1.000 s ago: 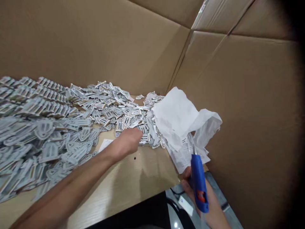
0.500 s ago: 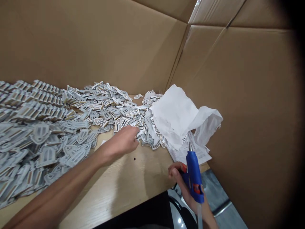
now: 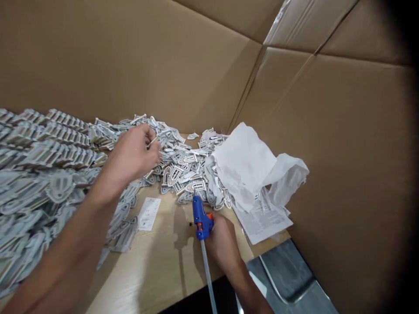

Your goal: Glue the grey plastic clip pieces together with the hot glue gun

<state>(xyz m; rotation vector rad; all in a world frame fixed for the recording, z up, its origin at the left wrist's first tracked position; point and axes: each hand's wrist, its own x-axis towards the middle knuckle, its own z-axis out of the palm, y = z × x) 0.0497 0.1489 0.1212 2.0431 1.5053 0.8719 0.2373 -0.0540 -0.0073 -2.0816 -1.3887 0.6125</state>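
My right hand (image 3: 222, 240) is closed round the handle of a blue hot glue gun (image 3: 202, 218), a long glue stick (image 3: 208, 274) trailing from its back. The gun's tip points away from me, at the near edge of a heap of small arched cut-out pieces (image 3: 186, 161). Above the left part of this heap, my left hand (image 3: 137, 150) has its fingers pinched on a small flat cut-out piece (image 3: 152, 141). Only the thin pale edge of that piece shows; the fingers hide the rest.
Rows of stacked pieces (image 3: 62, 135) and a loose pile (image 3: 19, 218) cover the left side. A printed slip (image 3: 149, 213) lies on the wooden table (image 3: 157, 257). Crumpled white paper (image 3: 244, 161) rests over printed sheets at the right. Cardboard walls (image 3: 131, 65) enclose the back and right.
My left hand has lifted from the heap and moved left and up, a piece now showing in its fingers. My right hand has brought the glue gun left over the table. The printed slip is uncovered.
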